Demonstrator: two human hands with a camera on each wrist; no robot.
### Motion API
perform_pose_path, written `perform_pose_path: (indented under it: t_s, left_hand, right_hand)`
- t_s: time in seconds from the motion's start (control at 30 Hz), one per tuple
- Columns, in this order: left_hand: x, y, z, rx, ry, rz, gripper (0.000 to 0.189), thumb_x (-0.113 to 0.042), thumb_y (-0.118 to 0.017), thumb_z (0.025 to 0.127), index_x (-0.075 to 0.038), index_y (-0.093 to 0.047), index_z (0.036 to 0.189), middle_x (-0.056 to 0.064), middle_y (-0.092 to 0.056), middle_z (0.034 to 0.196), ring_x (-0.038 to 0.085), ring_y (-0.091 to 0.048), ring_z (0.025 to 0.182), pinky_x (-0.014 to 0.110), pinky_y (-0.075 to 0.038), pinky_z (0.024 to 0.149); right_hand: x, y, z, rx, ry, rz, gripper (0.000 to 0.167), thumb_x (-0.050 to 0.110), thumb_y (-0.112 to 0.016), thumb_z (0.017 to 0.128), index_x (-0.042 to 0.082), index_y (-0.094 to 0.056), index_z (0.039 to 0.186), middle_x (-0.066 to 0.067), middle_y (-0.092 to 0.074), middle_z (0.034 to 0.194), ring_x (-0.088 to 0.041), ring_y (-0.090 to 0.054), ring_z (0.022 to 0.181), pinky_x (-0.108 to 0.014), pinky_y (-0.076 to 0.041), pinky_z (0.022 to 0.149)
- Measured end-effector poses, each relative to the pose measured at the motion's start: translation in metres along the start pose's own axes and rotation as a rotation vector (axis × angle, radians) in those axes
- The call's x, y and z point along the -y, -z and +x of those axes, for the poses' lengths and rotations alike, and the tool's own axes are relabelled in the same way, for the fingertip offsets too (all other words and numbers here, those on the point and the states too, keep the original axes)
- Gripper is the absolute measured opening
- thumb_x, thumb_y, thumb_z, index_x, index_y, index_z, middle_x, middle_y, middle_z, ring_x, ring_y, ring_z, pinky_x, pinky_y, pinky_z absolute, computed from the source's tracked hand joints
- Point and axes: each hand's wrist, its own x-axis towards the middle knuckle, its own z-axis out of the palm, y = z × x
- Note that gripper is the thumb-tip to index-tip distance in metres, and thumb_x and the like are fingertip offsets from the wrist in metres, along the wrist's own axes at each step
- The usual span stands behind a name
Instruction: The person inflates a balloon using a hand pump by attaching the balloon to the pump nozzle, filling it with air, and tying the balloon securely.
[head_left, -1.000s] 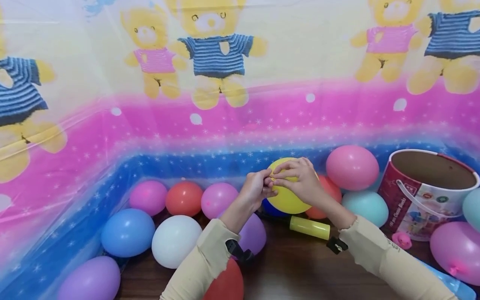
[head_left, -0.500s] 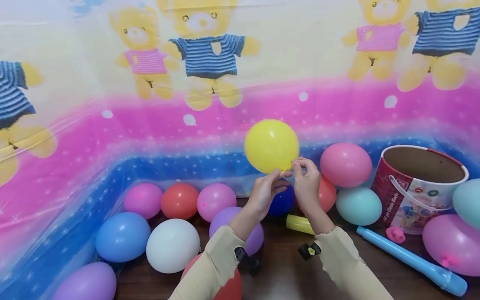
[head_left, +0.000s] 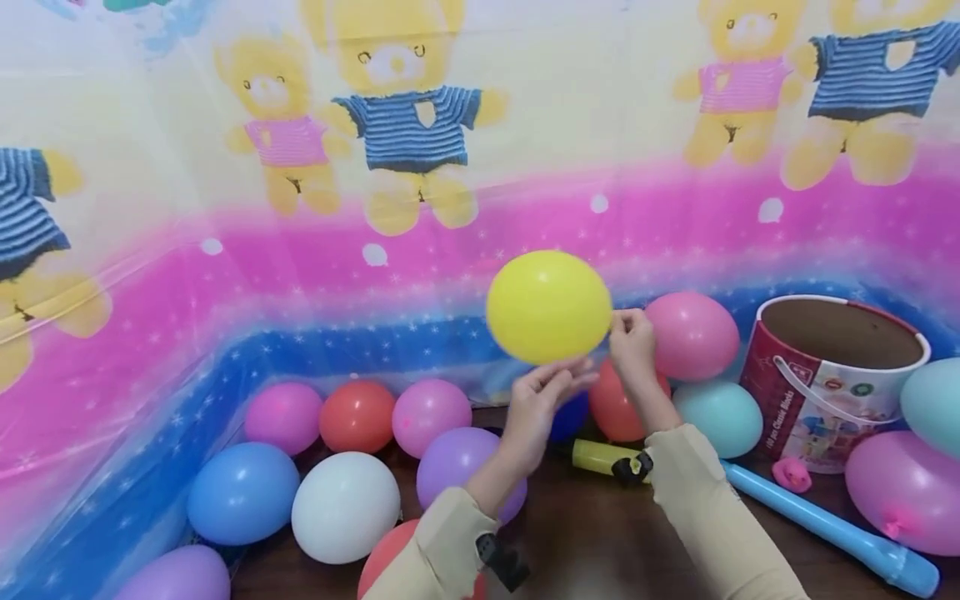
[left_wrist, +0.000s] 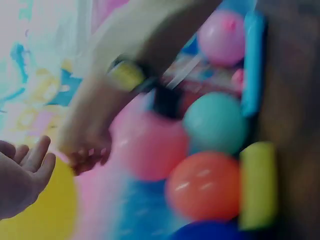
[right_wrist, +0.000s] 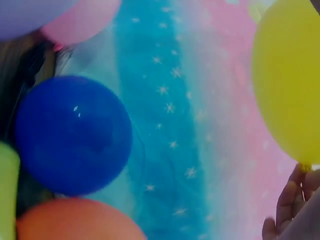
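An inflated yellow balloon [head_left: 549, 307] is up in front of the patterned backdrop. My right hand [head_left: 633, 346] pinches its neck at the right side; in the right wrist view a small knotted neck [right_wrist: 305, 167] shows between the fingers. Just under the balloon is my left hand [head_left: 536, 408], its fingers loosely extended with nothing held. The left wrist view has that left hand [left_wrist: 22, 182] in front of the balloon [left_wrist: 55, 210], and I cannot tell whether they touch.
Several balloons lie around the dark wooden table [head_left: 585, 542], among them a white one [head_left: 346, 507] and a dark blue one [right_wrist: 74, 135]. A yellow tube [head_left: 600, 458], a light blue pump-like tube [head_left: 828, 525], a small pink toy [head_left: 792, 474] and an open bucket [head_left: 780, 400] are at the right.
The yellow balloon rose from low between the hands to above them. Both hands worked at its neck earlier; now the left has let go and the right holds the neck, farther right.
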Motion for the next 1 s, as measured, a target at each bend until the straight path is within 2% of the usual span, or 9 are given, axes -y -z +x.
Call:
perform_pose_path:
  t_s: [0.03, 0.17, 0.23, 0.3, 0.4, 0.47, 0.6, 0.83, 1.0]
  left_hand:
    - [-0.004, 0.004, 0.001, 0.023, -0.092, 0.106, 0.031, -0.006, -0.047, 0.101, 0.006, -0.058, 0.128, 0.023, -0.063, 0.128, 0.022, -0.071, 0.105, 0.029, -0.054, 0.095]
    - [-0.017, 0.016, 0.018, 0.021, -0.428, 0.627, 0.032, -0.010, -0.052, 0.100, -0.001, -0.059, 0.130, 0.015, -0.061, 0.133, 0.019, -0.063, 0.118, 0.036, -0.046, 0.108]
    - [-0.018, 0.021, 0.024, 0.004, -0.459, 0.838, 0.036, -0.018, -0.050, 0.101, -0.002, -0.056, 0.134, 0.014, -0.058, 0.138, 0.028, -0.057, 0.126, 0.050, -0.037, 0.114]
    - [-0.018, 0.027, 0.026, 0.007, -0.374, 0.956, 0.041, -0.028, -0.049, 0.103, -0.005, -0.055, 0.136, 0.012, -0.057, 0.140, 0.031, -0.045, 0.138, 0.058, -0.024, 0.119]
    - [-0.019, 0.034, 0.026, 0.010, -0.210, 0.921, 0.042, -0.038, -0.047, 0.102, -0.010, -0.060, 0.130, 0.009, -0.062, 0.132, 0.027, -0.056, 0.124, 0.051, -0.040, 0.109]
    - [-0.021, 0.038, 0.027, 0.023, -0.157, 0.825, 0.036, -0.038, -0.049, 0.102, -0.012, -0.066, 0.121, 0.009, -0.067, 0.118, 0.024, -0.062, 0.104, 0.040, -0.051, 0.091]
    - [-0.025, 0.039, 0.026, 0.080, -0.086, 0.690, 0.028, -0.032, -0.054, 0.100, -0.011, -0.072, 0.107, 0.010, -0.070, 0.102, 0.018, -0.061, 0.083, 0.027, -0.051, 0.069]
    - [-0.026, 0.038, 0.019, 0.178, 0.018, 0.732, 0.024, -0.025, -0.056, 0.099, -0.012, -0.076, 0.100, 0.007, -0.072, 0.113, 0.018, -0.064, 0.101, 0.025, -0.055, 0.075]
    - [-0.025, 0.040, 0.014, 0.214, 0.040, 0.765, 0.024, -0.022, -0.056, 0.099, -0.009, -0.077, 0.099, 0.009, -0.071, 0.117, 0.021, -0.062, 0.113, 0.024, -0.052, 0.078]
  right_hand:
    - [0.001, 0.000, -0.005, 0.032, 0.066, -0.064, 0.017, 0.009, -0.050, 0.100, 0.000, -0.059, 0.088, -0.003, -0.056, 0.074, -0.008, -0.045, 0.062, -0.020, -0.038, 0.056]
    - [0.009, -0.008, -0.029, 0.143, 0.349, -0.186, 0.014, 0.007, -0.053, 0.099, -0.004, -0.062, 0.101, -0.020, -0.066, 0.095, -0.026, -0.060, 0.081, -0.030, -0.048, 0.070]
    - [0.015, -0.011, -0.041, 0.190, 0.441, -0.178, 0.012, 0.006, -0.055, 0.097, -0.004, -0.063, 0.099, -0.021, -0.067, 0.096, -0.032, -0.062, 0.089, -0.035, -0.050, 0.077]
    - [0.021, -0.013, -0.049, 0.235, 0.487, -0.131, 0.010, 0.004, -0.058, 0.096, -0.003, -0.064, 0.097, -0.020, -0.068, 0.095, -0.030, -0.063, 0.092, -0.033, -0.051, 0.081]
    - [0.031, -0.013, -0.054, 0.280, 0.471, -0.048, 0.010, 0.006, -0.060, 0.095, -0.003, -0.066, 0.095, -0.019, -0.069, 0.096, -0.016, -0.064, 0.090, -0.021, -0.050, 0.080]
    - [0.037, -0.012, -0.052, 0.306, 0.445, -0.007, 0.012, 0.007, -0.060, 0.096, -0.003, -0.066, 0.095, -0.020, -0.070, 0.096, -0.005, -0.062, 0.087, -0.013, -0.049, 0.077]
    - [0.047, -0.003, -0.042, 0.332, 0.326, 0.023, 0.019, 0.013, -0.057, 0.098, -0.005, -0.065, 0.098, -0.018, -0.069, 0.099, 0.005, -0.057, 0.079, -0.013, -0.050, 0.072]
    - [0.057, 0.018, 0.003, 0.163, -0.028, 0.149, 0.017, 0.015, -0.055, 0.100, 0.000, -0.063, 0.102, 0.019, -0.058, 0.073, -0.003, -0.051, 0.080, -0.021, -0.042, 0.084]
    - [0.047, 0.026, 0.025, 0.068, -0.102, 0.292, 0.015, 0.005, -0.055, 0.097, 0.009, -0.058, 0.083, 0.020, -0.060, 0.061, -0.005, -0.048, 0.071, -0.020, -0.040, 0.075]
